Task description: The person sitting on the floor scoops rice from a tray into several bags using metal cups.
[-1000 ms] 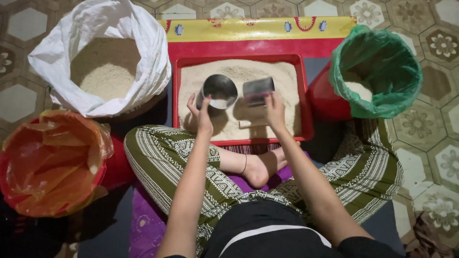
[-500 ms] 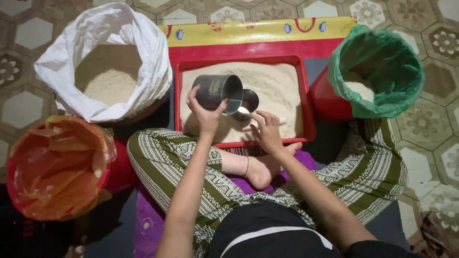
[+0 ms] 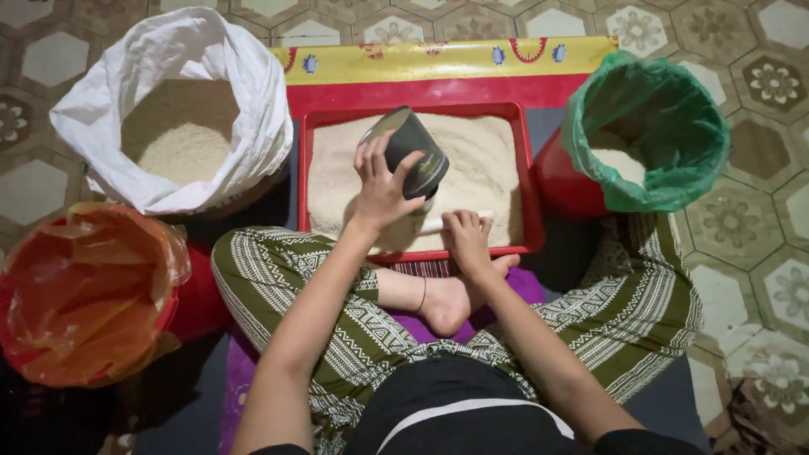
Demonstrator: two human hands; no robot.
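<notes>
Dark metal can gripped by left hand, tilted mouth-down over right hand, closed around pale tube. Grain may be spilled outside red tray if the tube is missed.

The patterned tile floor bears a red tray, white sack and two lined buckets.

White sack upper left, holding grain.

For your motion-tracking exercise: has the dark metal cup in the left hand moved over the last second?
Yes. The dark metal cup has lifted off the grain and tipped on its side, measured against the red tray, which has stayed put.
</notes>
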